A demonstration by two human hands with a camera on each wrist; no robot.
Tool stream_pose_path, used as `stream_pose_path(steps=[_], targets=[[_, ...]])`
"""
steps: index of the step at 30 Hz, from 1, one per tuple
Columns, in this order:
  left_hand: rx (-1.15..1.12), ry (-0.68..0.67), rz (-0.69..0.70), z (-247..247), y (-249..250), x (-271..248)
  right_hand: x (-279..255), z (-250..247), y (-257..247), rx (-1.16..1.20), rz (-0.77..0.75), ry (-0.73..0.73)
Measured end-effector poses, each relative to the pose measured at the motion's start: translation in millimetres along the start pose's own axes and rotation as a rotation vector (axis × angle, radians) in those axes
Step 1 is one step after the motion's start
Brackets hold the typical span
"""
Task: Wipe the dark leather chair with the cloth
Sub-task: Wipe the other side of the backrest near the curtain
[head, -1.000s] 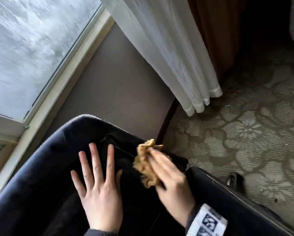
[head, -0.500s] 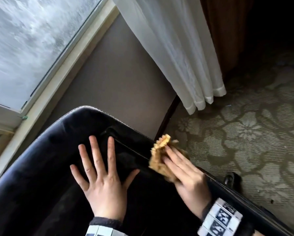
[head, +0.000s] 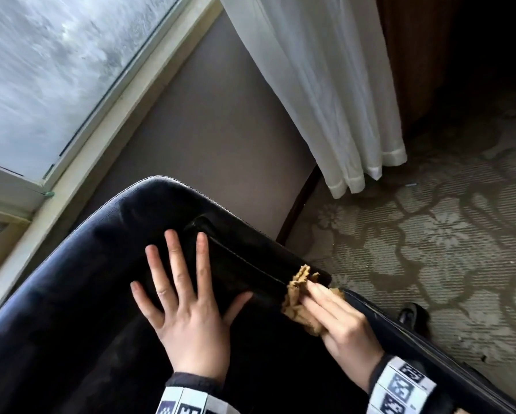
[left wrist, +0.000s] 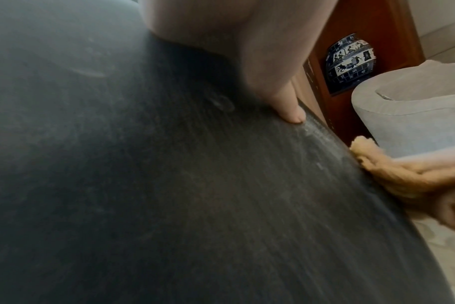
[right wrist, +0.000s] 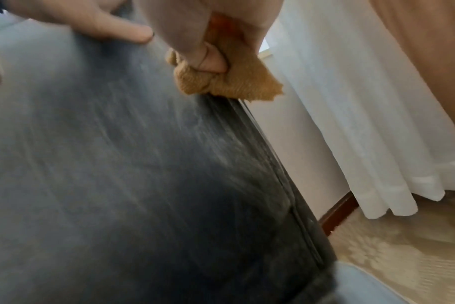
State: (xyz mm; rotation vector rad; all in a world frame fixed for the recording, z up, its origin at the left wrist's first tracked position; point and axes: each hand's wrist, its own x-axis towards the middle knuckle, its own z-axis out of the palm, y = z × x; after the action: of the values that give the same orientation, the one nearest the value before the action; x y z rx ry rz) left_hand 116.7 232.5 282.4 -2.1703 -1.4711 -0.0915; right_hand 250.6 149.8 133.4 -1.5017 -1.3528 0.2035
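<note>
The soft, floppy cloth [head: 298, 297] looks light and easy to squash, so the right hand [head: 337, 321] pinches it in a bunch on the chair [head: 71, 294] edge while the left hand [head: 188, 303] lies spread flat.

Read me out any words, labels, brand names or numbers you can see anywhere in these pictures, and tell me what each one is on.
No readable words, brands or numbers.
Wrist bands: black-and-white square marker patterns, no letters.
Blue and white vase: painted figures and symbols, no legible text.
Dark leather chair, cloth, curtain: no label visible.
</note>
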Motion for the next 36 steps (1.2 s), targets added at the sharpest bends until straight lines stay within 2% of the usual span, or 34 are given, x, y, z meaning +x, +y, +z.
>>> stream_pose_path(steps=[2,4,6,8,21,24,26,29,30,32,34,36], targets=[[0.011,0.010,0.000,-1,1,-2,14,-7,-17,0.050,0.004,0.081],[0.001,0.028,0.006,-1,2,-3,51,-5,-48,0.073,-0.080,0.173],[0.003,0.033,0.004,-1,1,-4,81,6,-73,0.040,-0.153,0.218],[0.002,0.034,-0.003,-1,0,-3,88,18,-75,-0.019,-0.178,0.226],[0.000,-0.010,-0.032,1,3,-1,14,23,10,-0.140,-0.216,0.043],[-0.028,-0.001,-0.027,-4,4,-2,-22,11,39,-0.239,-0.187,-0.158],[-0.057,0.025,-0.036,-11,8,-8,-47,-8,62,-0.243,-0.038,-0.250],[-0.136,0.025,-0.012,-11,27,-27,-53,-30,66,-0.083,0.169,-0.133],[-0.151,-0.004,0.018,-5,36,-35,-47,-29,57,-0.066,0.156,-0.049],[-0.163,-0.042,0.056,10,49,-45,-24,-19,23,-0.046,0.037,0.088],[-0.171,-0.052,0.018,23,55,-45,-8,3,-4,0.026,-0.058,0.109],[-0.174,-0.018,-0.020,30,57,-42,-2,21,-11,0.066,-0.120,0.093]])
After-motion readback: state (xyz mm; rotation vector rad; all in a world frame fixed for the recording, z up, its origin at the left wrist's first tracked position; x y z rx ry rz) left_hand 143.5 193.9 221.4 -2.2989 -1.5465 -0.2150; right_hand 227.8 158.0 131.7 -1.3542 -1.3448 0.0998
